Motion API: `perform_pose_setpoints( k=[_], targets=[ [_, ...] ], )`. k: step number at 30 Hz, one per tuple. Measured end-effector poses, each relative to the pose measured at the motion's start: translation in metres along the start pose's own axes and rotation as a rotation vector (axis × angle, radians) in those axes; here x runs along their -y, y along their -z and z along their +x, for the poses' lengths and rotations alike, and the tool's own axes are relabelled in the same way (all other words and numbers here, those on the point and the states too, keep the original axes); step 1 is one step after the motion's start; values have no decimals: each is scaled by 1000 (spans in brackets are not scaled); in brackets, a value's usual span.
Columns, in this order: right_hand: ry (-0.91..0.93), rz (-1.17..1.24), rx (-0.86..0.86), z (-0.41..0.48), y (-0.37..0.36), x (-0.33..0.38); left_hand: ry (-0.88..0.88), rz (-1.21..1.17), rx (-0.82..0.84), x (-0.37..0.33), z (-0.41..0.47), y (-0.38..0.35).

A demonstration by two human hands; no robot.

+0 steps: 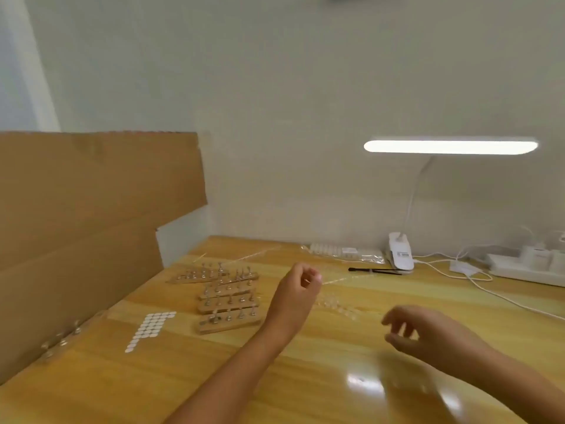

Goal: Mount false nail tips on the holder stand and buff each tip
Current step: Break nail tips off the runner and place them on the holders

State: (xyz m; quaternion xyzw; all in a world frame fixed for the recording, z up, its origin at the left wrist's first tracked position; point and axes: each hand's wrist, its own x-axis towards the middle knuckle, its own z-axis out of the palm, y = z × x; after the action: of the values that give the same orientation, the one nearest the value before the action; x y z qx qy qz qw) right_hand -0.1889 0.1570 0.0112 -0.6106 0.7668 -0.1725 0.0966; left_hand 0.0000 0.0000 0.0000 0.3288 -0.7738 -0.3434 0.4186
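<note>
Head view: several wooden holder stands lie in rows on the table just left of the left hand. Each is a pale strip carrying a line of small upright metal pegs, and a row of clear nail tips lies on the tabletop between the two hands. The left hand's fingers curl toward the thumb, blur hiding whether they pinch anything. The right hand hovers above the table, fingers loosely curled, holding nothing visible.
</note>
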Motion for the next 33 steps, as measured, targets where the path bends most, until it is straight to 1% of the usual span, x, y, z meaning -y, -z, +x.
perform_pose_setpoints(
  k=[1,2,3,4,6,8,12,16,20,22,23,25,26,27,28,30,32,33],
  targets=[
    [0,-84,-10,14,-3,0,-45,116,56,4,4,-8],
    [-37,-136,-47,26,-8,-1,-47,229,80,11,7,-17],
    [-44,-139,-53,40,-15,-3,-47,271,86,22,8,-24],
    [-45,-136,-54,51,-22,0,-34,324,139,30,6,-28],
    [-38,-116,-72,68,-38,0,-57,345,219,42,2,-34],
    [-9,-127,-115,75,-47,-3,-108,360,253,49,1,-37],
    [46,-54,-204,73,-53,-9,-140,353,239,48,3,-35],
    [99,71,-292,63,-51,-18,-125,333,194,47,6,-25],
    [127,273,-440,54,-44,-18,-195,326,70,29,4,-1],
    [126,353,-468,50,-43,-16,-256,395,-34,16,5,22],
    [126,378,-471,48,-43,-16,-273,393,-113,11,5,37],
    [112,405,-463,48,-45,-16,-222,312,-273,8,4,75],
    [101,423,-450,49,-46,-16,-154,271,-319,12,1,94],
    [95,449,-435,50,-46,-16,-58,262,-329,19,-4,112],
    [97,479,-425,51,-47,-16,60,298,-305,26,-10,128],
    [116,529,-418,54,-48,-19,272,468,-194,42,-25,146],
    [130,553,-423,56,-49,-21,382,612,-88,55,-39,151],
    [133,563,-428,56,-49,-21,404,635,-50,60,-45,151]
  ],
)
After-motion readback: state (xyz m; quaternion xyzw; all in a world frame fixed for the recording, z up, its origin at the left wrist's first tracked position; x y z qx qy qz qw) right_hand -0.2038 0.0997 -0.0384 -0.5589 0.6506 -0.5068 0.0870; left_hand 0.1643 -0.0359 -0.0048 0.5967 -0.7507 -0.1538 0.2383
